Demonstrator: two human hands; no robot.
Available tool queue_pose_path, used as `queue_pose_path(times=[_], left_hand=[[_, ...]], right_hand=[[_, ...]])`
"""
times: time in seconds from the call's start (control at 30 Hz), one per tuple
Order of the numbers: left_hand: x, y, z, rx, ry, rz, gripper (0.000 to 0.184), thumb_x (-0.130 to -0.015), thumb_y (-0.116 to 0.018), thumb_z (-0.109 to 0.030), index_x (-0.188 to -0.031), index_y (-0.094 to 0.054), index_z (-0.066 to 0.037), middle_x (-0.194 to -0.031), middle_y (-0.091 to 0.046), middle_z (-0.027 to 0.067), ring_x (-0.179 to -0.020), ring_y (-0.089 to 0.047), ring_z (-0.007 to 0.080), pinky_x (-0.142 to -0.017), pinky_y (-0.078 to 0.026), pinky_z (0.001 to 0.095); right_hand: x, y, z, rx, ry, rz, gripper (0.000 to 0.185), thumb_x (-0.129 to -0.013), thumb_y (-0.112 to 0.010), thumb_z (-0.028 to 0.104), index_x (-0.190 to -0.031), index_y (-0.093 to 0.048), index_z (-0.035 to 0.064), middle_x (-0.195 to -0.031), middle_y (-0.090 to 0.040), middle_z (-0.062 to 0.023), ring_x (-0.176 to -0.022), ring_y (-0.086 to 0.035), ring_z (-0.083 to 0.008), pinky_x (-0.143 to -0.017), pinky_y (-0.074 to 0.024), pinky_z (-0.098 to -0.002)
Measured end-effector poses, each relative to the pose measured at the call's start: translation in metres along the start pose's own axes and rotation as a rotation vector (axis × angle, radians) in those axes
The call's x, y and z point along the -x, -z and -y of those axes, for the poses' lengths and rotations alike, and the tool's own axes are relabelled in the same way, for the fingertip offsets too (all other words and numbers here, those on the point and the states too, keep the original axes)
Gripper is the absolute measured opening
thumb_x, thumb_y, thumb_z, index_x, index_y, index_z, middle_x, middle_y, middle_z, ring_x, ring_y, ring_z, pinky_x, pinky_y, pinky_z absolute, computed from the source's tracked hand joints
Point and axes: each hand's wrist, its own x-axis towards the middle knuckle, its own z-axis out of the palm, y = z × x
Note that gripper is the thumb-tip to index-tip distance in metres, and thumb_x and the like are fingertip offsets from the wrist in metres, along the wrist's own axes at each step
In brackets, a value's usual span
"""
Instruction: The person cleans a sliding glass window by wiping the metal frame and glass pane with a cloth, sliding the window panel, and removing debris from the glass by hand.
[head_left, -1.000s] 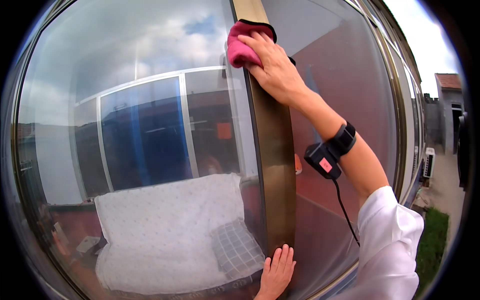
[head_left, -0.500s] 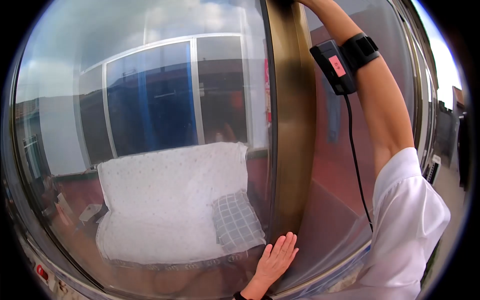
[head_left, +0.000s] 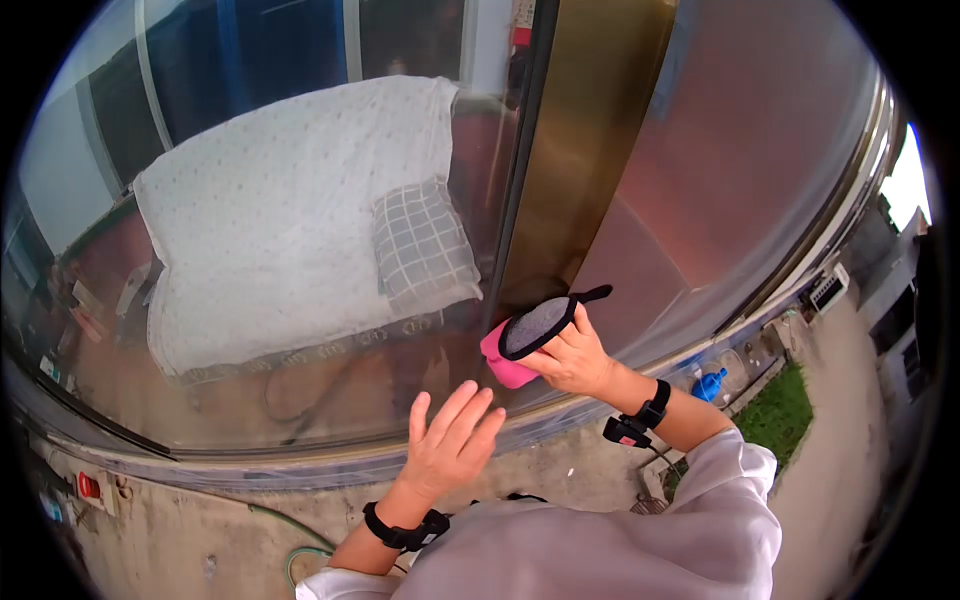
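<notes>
Cannot see the fingertips of the right hand (head_left: 580, 362) at four o'clock, hidden by the pink-and-grey cloth (head_left: 537, 328); nor judge contact between cloth and brass-coloured post (head_left: 588, 130). Cannot follow the latter past the top edge at one, nor identify the tiny red object (head_left: 88, 486) at eight.

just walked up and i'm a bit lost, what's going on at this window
A person in a white, shiny-sleeved top is at a large glass window. Their right hand grips a pink-and-grey, black-edged cloth by the lower part of a brass-coloured metal post. Their left hand is empty, fingers spread, in front of the glass; whether it touches is unclear.
</notes>
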Motion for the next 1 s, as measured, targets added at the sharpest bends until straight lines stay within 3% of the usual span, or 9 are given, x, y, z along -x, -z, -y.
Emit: queue_pose_path(times=[0.13, 0.2, 0.33, 0.5, 0.57, 0.7, 0.8, 0.93, 1.0], left_hand=[[0.018, 0.045, 0.035, -0.241, 0.142, -0.035, 0.030, -0.075, -0.065, -0.004, -0.103, -0.058, -0.014, -0.118, -0.058, 0.0084, -0.118, -0.051, 0.0304, -0.108, -0.021, 0.0553], [0.025, 0.073, 0.047, -0.376, 0.216, -0.054, 0.032, -0.078, -0.063, -0.004, -0.108, -0.056, -0.011, -0.126, -0.054, 0.0120, -0.122, -0.048, 0.0339, -0.107, -0.021, 0.0565], [0.049, 0.106, 0.051, -0.512, 0.315, -0.127, 0.036, -0.080, -0.060, -0.003, -0.115, -0.053, -0.009, -0.131, -0.050, 0.0146, -0.124, -0.045, 0.0366, -0.107, -0.020, 0.0568], [0.080, 0.110, 0.035, -0.534, 0.493, -0.024, 0.032, -0.080, -0.058, -0.004, -0.111, -0.055, -0.009, -0.128, -0.052, 0.0150, -0.122, -0.047, 0.0357, -0.106, -0.022, 0.0591], [0.078, 0.103, 0.025, -0.484, 0.478, -0.021, 0.032, -0.080, -0.058, -0.004, -0.112, -0.054, -0.008, -0.128, -0.051, 0.0157, -0.123, -0.046, 0.0365, -0.105, -0.023, 0.0596], [0.030, 0.062, -0.013, -0.220, 0.252, -0.019, 0.032, -0.077, -0.062, -0.006, -0.108, -0.055, -0.011, -0.125, -0.052, 0.0150, -0.118, -0.050, 0.0352, -0.103, -0.027, 0.0593], [-0.023, 0.023, -0.043, -0.098, -0.057, -0.185, 0.036, -0.075, -0.064, -0.012, -0.110, -0.057, -0.019, -0.122, -0.055, 0.0058, -0.110, -0.055, 0.0255, -0.102, -0.033, 0.0516], [-0.071, -0.001, -0.067, 0.134, -0.074, -0.288, 0.038, -0.073, -0.070, -0.014, -0.110, -0.058, -0.014, -0.119, -0.055, 0.0096, -0.105, -0.058, 0.0266, -0.092, -0.044, 0.0444], [-0.071, -0.006, -0.066, 0.255, -0.008, -0.288, 0.053, -0.071, -0.077, -0.019, -0.118, -0.054, -0.007, -0.124, -0.051, 0.0174, -0.107, -0.056, 0.0339, -0.083, -0.051, 0.0425]], right_hand=[[-0.065, 0.047, -0.030, 0.178, -0.015, -0.143, 0.044, -0.072, -0.063, 0.019, -0.116, -0.064, 0.0287, -0.112, -0.058, 0.0002, -0.112, -0.052, -0.0226, -0.104, -0.0206, -0.0523], [-0.121, 0.081, -0.052, 0.155, -0.137, -0.432, 0.046, -0.074, -0.063, 0.016, -0.119, -0.060, 0.0205, -0.119, -0.054, -0.0070, -0.117, -0.047, -0.0284, -0.105, -0.0192, -0.0528], [-0.147, 0.091, -0.072, 0.157, -0.181, -0.541, 0.054, -0.082, -0.056, 0.015, -0.134, -0.045, 0.0076, -0.141, -0.039, -0.0215, -0.134, -0.031, -0.0386, -0.110, -0.0182, -0.0499], [-0.072, 0.026, -0.015, 0.001, -0.218, -0.446, 0.048, -0.071, -0.070, 0.019, -0.117, -0.061, 0.0104, -0.130, -0.051, -0.0186, -0.126, -0.040, -0.0431, -0.102, -0.0229, -0.0603], [-0.033, 0.010, 0.002, -0.070, -0.188, -0.264, 0.048, -0.066, -0.072, 0.018, -0.113, -0.064, 0.0114, -0.123, -0.054, -0.0150, -0.118, -0.045, -0.0403, -0.099, -0.0270, -0.0594], [-0.033, 0.025, 0.016, -0.154, -0.208, -0.321, 0.048, -0.061, -0.071, 0.007, -0.109, -0.065, 0.0094, -0.117, -0.058, -0.0110, -0.110, -0.050, -0.0374, -0.094, -0.0367, -0.0537], [-0.048, 0.066, 0.012, -0.406, -0.314, -0.394, 0.042, -0.066, -0.065, -0.003, -0.107, -0.064, 0.0054, -0.101, -0.065, -0.0123, -0.099, -0.059, -0.0310, -0.085, -0.0478, -0.0351], [-0.029, 0.079, 0.036, -0.860, -0.482, -0.645, 0.038, -0.074, -0.065, -0.003, -0.111, -0.056, 0.0024, -0.106, -0.063, -0.0123, -0.100, -0.059, -0.0242, -0.088, -0.0470, -0.0333], [-0.015, 0.080, 0.057, -1.487, -0.893, -0.669, 0.035, -0.084, -0.061, 0.006, -0.116, -0.048, 0.0007, -0.111, -0.060, -0.0106, -0.104, -0.056, -0.0190, -0.091, -0.0449, -0.0331]])
